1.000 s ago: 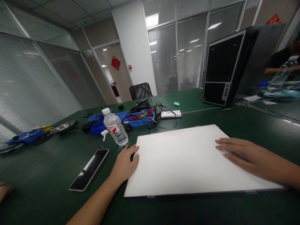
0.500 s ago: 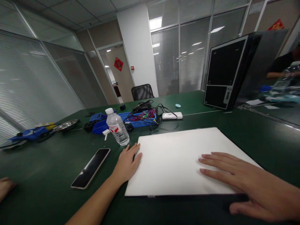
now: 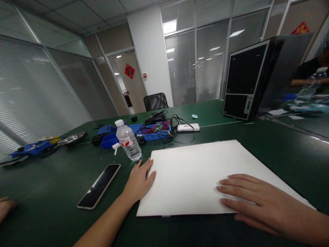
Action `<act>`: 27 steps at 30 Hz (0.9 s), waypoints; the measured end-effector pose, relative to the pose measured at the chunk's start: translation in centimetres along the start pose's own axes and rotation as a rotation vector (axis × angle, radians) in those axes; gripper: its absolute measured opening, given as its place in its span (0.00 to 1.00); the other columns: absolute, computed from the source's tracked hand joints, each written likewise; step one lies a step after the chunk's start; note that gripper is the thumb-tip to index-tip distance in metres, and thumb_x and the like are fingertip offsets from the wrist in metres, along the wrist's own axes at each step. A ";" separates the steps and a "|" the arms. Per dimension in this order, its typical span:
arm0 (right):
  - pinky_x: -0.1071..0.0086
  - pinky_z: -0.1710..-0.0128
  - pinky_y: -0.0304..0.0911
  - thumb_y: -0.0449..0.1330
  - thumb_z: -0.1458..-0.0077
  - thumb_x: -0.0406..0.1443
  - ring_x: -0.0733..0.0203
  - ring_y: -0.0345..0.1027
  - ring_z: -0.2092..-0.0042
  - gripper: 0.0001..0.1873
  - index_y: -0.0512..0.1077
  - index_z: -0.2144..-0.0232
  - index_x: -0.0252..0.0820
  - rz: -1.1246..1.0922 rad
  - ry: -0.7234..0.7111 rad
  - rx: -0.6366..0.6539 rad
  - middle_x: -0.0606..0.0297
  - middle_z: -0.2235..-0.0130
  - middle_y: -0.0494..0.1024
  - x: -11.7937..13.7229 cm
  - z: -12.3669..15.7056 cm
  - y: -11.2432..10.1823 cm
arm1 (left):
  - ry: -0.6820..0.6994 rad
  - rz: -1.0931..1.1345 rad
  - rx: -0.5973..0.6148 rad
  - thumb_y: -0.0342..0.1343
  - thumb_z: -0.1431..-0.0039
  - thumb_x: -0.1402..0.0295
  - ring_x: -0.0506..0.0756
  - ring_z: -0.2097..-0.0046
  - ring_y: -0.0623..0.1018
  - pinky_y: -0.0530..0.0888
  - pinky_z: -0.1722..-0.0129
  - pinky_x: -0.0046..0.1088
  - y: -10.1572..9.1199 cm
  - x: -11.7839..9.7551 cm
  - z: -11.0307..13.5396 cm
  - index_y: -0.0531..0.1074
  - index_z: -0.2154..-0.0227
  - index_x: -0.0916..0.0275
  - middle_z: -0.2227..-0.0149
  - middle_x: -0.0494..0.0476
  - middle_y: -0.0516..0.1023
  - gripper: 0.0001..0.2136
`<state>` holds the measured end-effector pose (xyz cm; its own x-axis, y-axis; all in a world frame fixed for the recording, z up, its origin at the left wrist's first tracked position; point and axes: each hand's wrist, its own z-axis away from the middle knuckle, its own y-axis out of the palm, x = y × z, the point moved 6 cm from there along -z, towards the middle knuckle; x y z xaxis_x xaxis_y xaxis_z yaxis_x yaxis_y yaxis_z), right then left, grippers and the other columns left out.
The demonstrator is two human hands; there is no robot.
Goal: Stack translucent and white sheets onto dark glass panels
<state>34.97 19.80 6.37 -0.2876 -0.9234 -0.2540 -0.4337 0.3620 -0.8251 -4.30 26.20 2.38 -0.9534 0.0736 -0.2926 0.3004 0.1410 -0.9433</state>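
Observation:
A flat white board point(image 3: 190, 178) with a thin dark edge lies on the green table in front of me. My left hand point(image 3: 139, 180) rests at the board's left edge, fingers spread, the thumb over its surface. Over the right part of the board is my right hand point(image 3: 259, 199), palm down with fingers stretched out; whether it presses on the surface I cannot tell. Just beyond my left fingertips stands a water bottle point(image 3: 128, 140) with a white cap. Left of my left forearm lies a phone point(image 3: 99, 187), its dark screen up.
Behind the board are a blue tray point(image 3: 154, 135) heaped with cables and a white power strip point(image 3: 188, 127). A black computer tower point(image 3: 245, 80) stands back right. Blue bins point(image 3: 109, 139) and a metal dish point(image 3: 72, 139) sit left. Another person's hand point(image 3: 6, 207) shows at the left edge.
My right hand has shifted slightly down and turned, its thumb now tucked in below the fingers. My left hand and the board stay in place.

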 end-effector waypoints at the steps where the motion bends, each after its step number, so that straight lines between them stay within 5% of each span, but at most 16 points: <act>1: 0.62 0.36 0.71 0.62 0.31 0.35 0.57 0.77 0.40 0.20 0.77 0.39 0.46 -0.010 -0.004 -0.025 0.60 0.39 0.81 0.2 -0.3 -0.4 | -0.004 -0.012 0.005 0.49 0.32 0.54 0.74 0.24 0.60 0.59 0.26 0.63 0.0 0.0 0.0 0.69 0.31 0.66 0.26 0.64 0.65 0.32; 8: 0.67 0.43 0.77 0.50 0.29 0.29 0.60 0.81 0.48 0.21 0.83 0.49 0.41 0.038 -0.148 -0.014 0.63 0.44 0.84 2.4 -2.4 -2.6 | -0.008 0.009 -0.005 0.47 0.32 0.52 0.74 0.24 0.61 0.59 0.26 0.62 0.0 0.3 -0.1 0.71 0.31 0.65 0.27 0.62 0.66 0.32; 17: 0.69 0.40 0.73 0.55 0.33 0.28 0.59 0.78 0.45 0.21 0.82 0.45 0.44 0.141 -0.196 -0.011 0.64 0.41 0.82 2.9 -0.1 -2.0 | -0.093 0.291 -0.076 0.44 0.30 0.55 0.66 0.27 0.68 0.60 0.24 0.54 -0.7 2.3 -0.6 0.79 0.39 0.58 0.34 0.53 0.77 0.27; 23: 0.64 0.33 0.69 0.48 0.29 0.29 0.56 0.73 0.36 0.25 0.81 0.43 0.50 0.045 0.078 -0.152 0.67 0.38 0.80 2.0 2.2 -2.0 | -0.060 0.323 -0.055 0.48 0.50 0.77 0.62 0.27 0.69 0.61 0.24 0.49 -0.8 2.8 -0.7 0.80 0.41 0.57 0.36 0.49 0.79 0.33; 27: 0.63 0.32 0.69 0.49 0.30 0.28 0.56 0.72 0.35 0.27 0.78 0.38 0.52 0.055 0.125 -0.149 0.71 0.38 0.80 1.3 3.7 -1.8 | 0.006 0.232 -0.071 0.50 0.48 0.78 0.61 0.28 0.70 0.62 0.25 0.49 -0.9 2.2 -0.7 0.81 0.42 0.55 0.36 0.50 0.80 0.31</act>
<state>38.57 17.48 5.69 -0.4143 -0.8821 -0.2244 -0.5336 0.4351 -0.7252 -6.62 26.93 2.74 -0.8585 0.1183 -0.4990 0.5128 0.1887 -0.8375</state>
